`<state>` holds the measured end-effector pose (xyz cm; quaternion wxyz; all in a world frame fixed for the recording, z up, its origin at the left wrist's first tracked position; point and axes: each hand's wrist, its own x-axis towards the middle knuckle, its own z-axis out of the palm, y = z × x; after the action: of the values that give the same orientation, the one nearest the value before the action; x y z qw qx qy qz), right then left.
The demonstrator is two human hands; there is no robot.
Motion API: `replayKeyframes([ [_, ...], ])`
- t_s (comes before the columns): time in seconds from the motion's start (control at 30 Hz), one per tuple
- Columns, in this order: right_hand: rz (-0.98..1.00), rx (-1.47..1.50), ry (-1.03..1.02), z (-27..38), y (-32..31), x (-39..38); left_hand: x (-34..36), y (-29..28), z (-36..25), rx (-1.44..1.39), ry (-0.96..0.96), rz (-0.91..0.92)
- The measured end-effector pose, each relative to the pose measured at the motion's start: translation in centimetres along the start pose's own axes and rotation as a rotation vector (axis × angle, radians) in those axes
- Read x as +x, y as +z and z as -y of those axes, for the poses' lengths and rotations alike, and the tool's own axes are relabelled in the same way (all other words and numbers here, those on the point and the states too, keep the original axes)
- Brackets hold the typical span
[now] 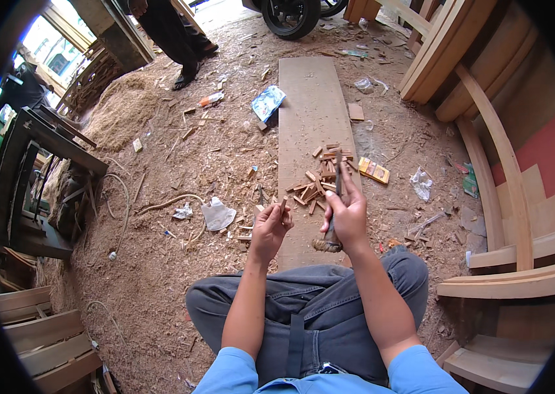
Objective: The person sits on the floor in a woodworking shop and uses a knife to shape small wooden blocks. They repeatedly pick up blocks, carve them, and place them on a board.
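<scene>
The person's left hand (271, 228) pinched a small wood strip (284, 203) above the plank's (309, 98) left edge; the right hand (348, 218) grasped a chisel-like tool (338, 185) over the heaped wooden pieces (317, 188).

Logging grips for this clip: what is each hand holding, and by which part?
The left hand pinches a wood piece below its exposed upper end. The right hand grips a tool around its middle.

– Any words readable out there?
– Not one! Blue printed wrapper (268, 102) at the long board's (309, 105) left edge, yellow printed packet (374, 171) just off its right edge, and the print on both too small to read!
</scene>
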<state>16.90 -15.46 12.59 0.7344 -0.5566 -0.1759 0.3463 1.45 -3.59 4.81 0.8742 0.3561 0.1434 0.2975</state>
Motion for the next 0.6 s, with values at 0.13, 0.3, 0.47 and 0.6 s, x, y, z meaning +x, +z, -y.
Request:
replayKeyframes([
  [0.13, 0.179, -0.118, 0.005, -0.4, 2.2, -1.5, -0.2, -0.1, -0.8, -0.159, -0.011, 0.036],
  [0.3, 0.252, -0.261, 0.009, -0.7, 3.2, -2.5, -0.2, 0.5, -1.2, -0.177, 0.016, 0.02],
  [0.47, 0.131, -0.136, -0.154, -1.7, 3.8, -2.9, -0.7, 1.2, -1.1, -0.094, -0.052, 0.049],
  [0.6, 0.118, -0.109, -0.199, -1.4, 3.4, -3.2, -1.3, 1.2, -1.0, -0.05, -0.106, 0.117],
])
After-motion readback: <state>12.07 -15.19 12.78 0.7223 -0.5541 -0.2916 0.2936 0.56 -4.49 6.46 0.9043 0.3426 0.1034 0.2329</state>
